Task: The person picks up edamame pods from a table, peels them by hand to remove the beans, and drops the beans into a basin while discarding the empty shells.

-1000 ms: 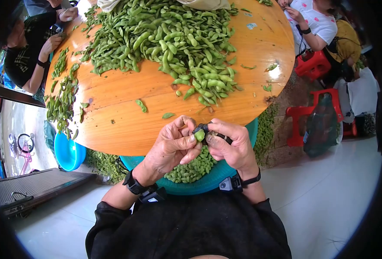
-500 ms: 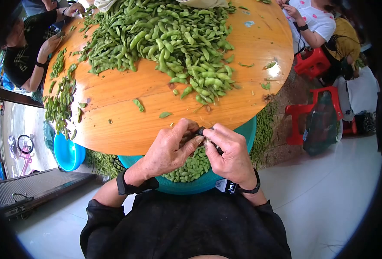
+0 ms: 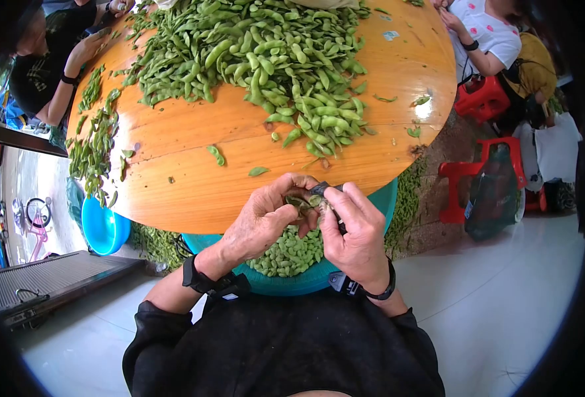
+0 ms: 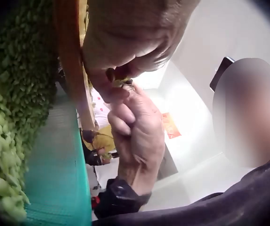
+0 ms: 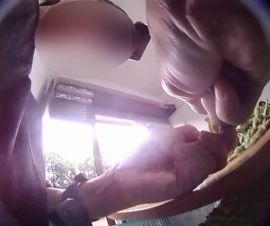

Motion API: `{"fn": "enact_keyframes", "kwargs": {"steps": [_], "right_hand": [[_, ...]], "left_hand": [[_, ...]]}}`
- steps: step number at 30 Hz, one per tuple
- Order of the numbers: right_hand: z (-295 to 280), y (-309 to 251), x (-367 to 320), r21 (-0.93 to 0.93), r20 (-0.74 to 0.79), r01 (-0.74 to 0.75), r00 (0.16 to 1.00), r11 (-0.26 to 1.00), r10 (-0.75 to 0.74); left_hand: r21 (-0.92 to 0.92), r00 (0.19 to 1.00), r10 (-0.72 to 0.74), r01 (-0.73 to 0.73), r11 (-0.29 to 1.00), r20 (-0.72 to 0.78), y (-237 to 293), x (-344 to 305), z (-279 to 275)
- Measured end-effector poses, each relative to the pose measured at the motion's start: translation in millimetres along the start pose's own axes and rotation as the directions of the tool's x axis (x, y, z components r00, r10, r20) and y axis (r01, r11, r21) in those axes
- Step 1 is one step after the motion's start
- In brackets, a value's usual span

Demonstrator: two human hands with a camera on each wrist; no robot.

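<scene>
Left hand, right hand pinch one pod over teal basin
Slipping pinch could drop it unshelled among beans at 6 o'clock

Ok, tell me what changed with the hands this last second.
The left hand and right hand closed in around the pod; its green end, plain before, is now mostly covered by fingers. Both keep pinching it above the teal basin. Pod pile and table unchanged.

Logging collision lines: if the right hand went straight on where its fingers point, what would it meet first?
Probably the left hand, which pinches the same soybean pod as the right hand; the wooden table lies beyond, depth unclear.
</scene>
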State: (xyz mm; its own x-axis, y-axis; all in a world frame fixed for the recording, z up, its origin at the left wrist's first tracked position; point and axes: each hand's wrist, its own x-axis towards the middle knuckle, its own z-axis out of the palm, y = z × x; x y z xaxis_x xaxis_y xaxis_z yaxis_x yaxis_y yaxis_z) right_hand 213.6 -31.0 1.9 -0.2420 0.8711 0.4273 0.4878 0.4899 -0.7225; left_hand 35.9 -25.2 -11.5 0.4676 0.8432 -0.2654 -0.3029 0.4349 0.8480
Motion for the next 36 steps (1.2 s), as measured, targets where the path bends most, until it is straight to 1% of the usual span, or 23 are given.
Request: {"fn": "enact_keyframes", "kwargs": {"steps": [3, 4, 5, 8, 9, 12, 13, 15, 16, 17, 18, 19, 21, 23, 25, 26, 27, 28, 29, 31, 33, 34, 36], "right_hand": [[-6.3, 3.8, -1.1, 0.033, 0.022, -0.035, 0.999, 0.999, 0.034], [-8.5, 6.5, -1.5, 0.015, -0.009, -0.019, 1.0, 1.0, 0.019], [-13.4, 7.3, -2.5, 0.015, -0.01, -0.02, 1.0, 1.0, 0.02], [-30.8, 12.8, -11.0, 0.213, 0.055, -0.251, 0.968, 0.944, 0.244], [-37.0, 17.4, -14.5, 0.222, 0.054, -0.25, 0.968, 0.943, 0.244], [-56.0, 17.2, -22.6, 0.293, 0.114, -0.426, 0.905, 0.856, 0.411], [-56.5, 17.6, -24.0, 0.294, 0.111, -0.428, 0.904, 0.855, 0.414], [-56.4, 18.0, -25.9, 0.218, 0.12, -0.308, 0.95, 0.926, 0.288], [-50.8, 13.0, -20.1, 0.129, 0.107, -0.185, 0.979, 0.974, 0.171], [-45.1, 9.8, -18.9, 0.045, 0.146, -0.107, 0.984, 0.993, 0.099], [-34.5, 8.3, -20.1, 0.016, 0.15, -0.101, 0.984, 0.995, 0.097], [-26.1, 9.2, -21.5, -0.011, 0.155, -0.092, 0.983, 0.996, 0.093], [-25.9, 10.3, -19.7, -0.012, 0.164, -0.066, 0.984, 0.998, 0.067], [-28.6, 10.5, -18.1, -0.005, 0.182, -0.093, 0.979, 0.996, 0.092], [-31.7, 11.4, -19.1, -0.003, 0.174, -0.052, 0.983, 0.999, 0.052], [-33.9, 12.1, -20.1, -0.004, 0.167, -0.014, 0.986, 1.0, 0.015], [-36.5, 13.1, -20.5, -0.006, 0.164, -0.019, 0.986, 1.0, 0.02], [-39.0, 14.6, -19.6, 0.035, 0.134, -0.076, 0.988, 0.997, 0.07], [-41.1, 16.3, -18.9, 0.077, 0.108, -0.129, 0.987, 0.989, 0.121], [-41.4, 25.6, -23.4, 0.193, 0.038, -0.272, 0.962, 0.943, 0.27], [-53.1, 29.4, -24.5, 0.198, 0.01, -0.274, 0.961, 0.941, 0.278], [-62.0, 28.2, -23.1, 0.17, 0.021, -0.303, 0.952, 0.938, 0.304], [-75.9, 33.3, -28.2, 0.151, -0.044, -0.393, 0.914, 0.907, 0.404]], "left_hand": [[-0.15, 0.999, -0.033, 0.038, 0.988, 0.032, -1.6, -1.1, 0.6], [-0.22, 0.998, -0.038, 0.05, 0.974, 0.058, -2.5, -1.6, 0.7], [-0.218, 0.998, -0.039, 0.051, 0.975, 0.059, -2.9, -2.0, 0.5], [-0.196, 0.991, -0.079, 0.099, 0.976, 0.105, -1.0, -3.3, -0.6], [-0.196, 0.991, -0.081, 0.101, 0.975, 0.107, -0.9, -3.2, -1.3], [-0.226, 0.982, -0.115, 0.147, 0.963, 0.148, -1.1, -2.3, -0.8], [-0.23, 0.981, -0.124, 0.156, 0.961, 0.148, -1.0, -1.5, 1.8], [-0.232, 0.978, -0.139, 0.173, 0.957, 0.155, -3.9, 1.8, 8.6], [-0.173, 0.979, -0.117, 0.146, 0.974, 0.166, -6.5, 3.5, 13.1], [-0.114, 0.98, -0.095, 0.116, 0.987, 0.177, -7.7, 4.9, 16.0], [0.069, 0.971, -0.126, 0.114, 0.991, 0.201, -5.0, 6.6, 17.8], [0.073, 0.97, -0.127, 0.114, 0.991, 0.205, -3.3, 8.3, 19.3], [0.237, 0.972, -0.095, 0.043, 0.971, 0.214, 0.2, 10.4, 22.1], [0.291, 0.964, -0.127, 0.056, 0.955, 0.234, 9.0, 11.6, 23.6], [0.185, 0.954, -0.171, 0.127, 0.975, 0.246, 10.8, 13.8, 26.3], [0.187, 0.953, -0.174, 0.129, 0.974, 0.249, 10.2, 14.4, 25.7], [0.04, 0.939, -0.197, 0.193, 0.98, 0.282, 8.6, 14.8, 23.7], [-0.106, 0.924, -0.213, 0.259, 0.96, 0.318, 6.6, 15.9, 22.2], [-0.106, 0.922, -0.216, 0.261, 0.959, 0.322, 2.8, 16.9, 21.4], [-0.28, 0.931, -0.161, 0.259, 0.924, 0.327, -3.6, 17.2, 19.9], [-0.275, 0.925, -0.163, 0.265, 0.924, 0.342, -2.6, 17.1, 17.4], [-0.313, 0.923, -0.141, 0.262, 0.913, 0.358, -3.9, 16.8, 15.6], [-0.352, 0.92, -0.117, 0.258, 0.9, 0.374, -7.8, 17.4, 12.4]]}}
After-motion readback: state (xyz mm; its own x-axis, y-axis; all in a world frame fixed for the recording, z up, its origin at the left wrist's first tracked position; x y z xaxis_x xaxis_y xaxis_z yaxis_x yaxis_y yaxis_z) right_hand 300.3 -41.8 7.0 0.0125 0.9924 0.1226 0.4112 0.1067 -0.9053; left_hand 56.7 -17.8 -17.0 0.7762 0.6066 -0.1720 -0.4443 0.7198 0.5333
